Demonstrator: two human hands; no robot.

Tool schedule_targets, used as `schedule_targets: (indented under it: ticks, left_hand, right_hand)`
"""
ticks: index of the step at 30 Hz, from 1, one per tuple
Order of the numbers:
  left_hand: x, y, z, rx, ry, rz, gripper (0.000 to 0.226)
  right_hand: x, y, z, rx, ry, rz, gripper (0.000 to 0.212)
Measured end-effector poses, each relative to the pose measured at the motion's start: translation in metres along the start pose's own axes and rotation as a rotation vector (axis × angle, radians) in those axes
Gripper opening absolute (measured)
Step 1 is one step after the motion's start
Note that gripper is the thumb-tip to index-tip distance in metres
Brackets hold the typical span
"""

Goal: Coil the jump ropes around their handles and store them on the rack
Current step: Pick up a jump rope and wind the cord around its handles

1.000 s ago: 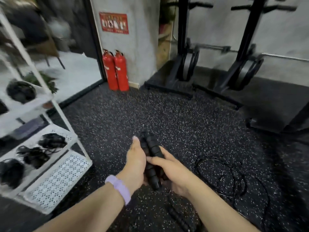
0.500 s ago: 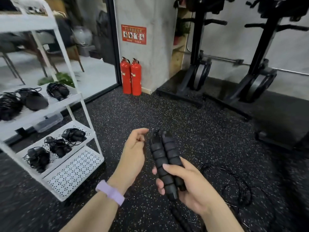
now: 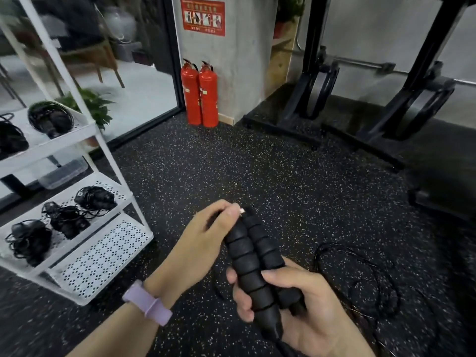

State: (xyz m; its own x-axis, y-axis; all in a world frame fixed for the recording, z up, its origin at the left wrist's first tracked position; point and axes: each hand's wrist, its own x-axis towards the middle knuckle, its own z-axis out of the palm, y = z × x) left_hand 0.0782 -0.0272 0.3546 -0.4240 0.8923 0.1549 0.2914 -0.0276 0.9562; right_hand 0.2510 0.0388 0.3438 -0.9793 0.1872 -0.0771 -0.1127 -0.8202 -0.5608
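The right hand (image 3: 296,302) clasped the two black ribbed foam jump-rope handles (image 3: 253,264) side by side, presumably as a winding core, while the left hand (image 3: 203,243) pinched their top end, the cord (image 3: 360,276) loose on the floor.

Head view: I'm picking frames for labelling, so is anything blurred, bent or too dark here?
Head view: handles and both hands sharp; rack posts lean from wide-angle bending; glass wall area upper left smeared and hazy; loose rope on the dark floor hard to trace.
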Motion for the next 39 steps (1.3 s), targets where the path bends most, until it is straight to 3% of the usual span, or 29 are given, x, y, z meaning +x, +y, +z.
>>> schedule_targets:
  ticks: [3, 7, 12, 18, 21, 25, 29, 33, 39]
  left_hand:
    - [0.008, -0.005, 0.006, -0.016, 0.12, -0.048, 0.068]
    - [0.012, -0.013, 0.005, -0.023, 0.166, -0.098, 0.049]
    - [0.01, -0.021, 0.007, -0.041, 0.204, -0.112, 0.079]
    - [0.009, -0.021, 0.001, 0.007, 0.281, -0.054, 0.059]
    - [0.008, -0.023, 0.001, -0.02, 0.254, -0.153, 0.08]
    - [0.008, -0.028, 0.006, -0.057, 0.126, -0.376, 0.059]
    - [0.006, -0.038, 0.013, 0.045, 0.019, -0.367, 0.041]
    - [0.003, -0.043, 0.016, 0.024, 0.002, -0.391, 0.044]
    - [-0.006, -0.022, 0.016, 0.072, -0.013, -0.448, 0.04]
  right_hand:
    - [0.008, 0.003, -0.004, 0.097, -0.047, 0.077, 0.059]
    - [0.011, 0.008, -0.008, 0.222, -0.117, 0.152, 0.057]
    - [0.014, 0.01, -0.006, 0.258, -0.148, 0.207, 0.06]
    - [0.01, 0.012, -0.004, 0.07, -0.127, 0.147, 0.052]
    - [0.009, 0.013, -0.004, 0.01, -0.107, 0.059, 0.043]
    - [0.01, 0.008, -0.01, -0.001, 0.002, -0.064, 0.043]
    - [0.019, 0.011, -0.02, -0.32, 0.285, -0.13, 0.033]
    - [0.027, 0.014, -0.023, -0.796, 0.522, -0.143, 0.024]
    - [0.028, 0.021, -0.024, -1.344, 0.719, -0.118, 0.04]
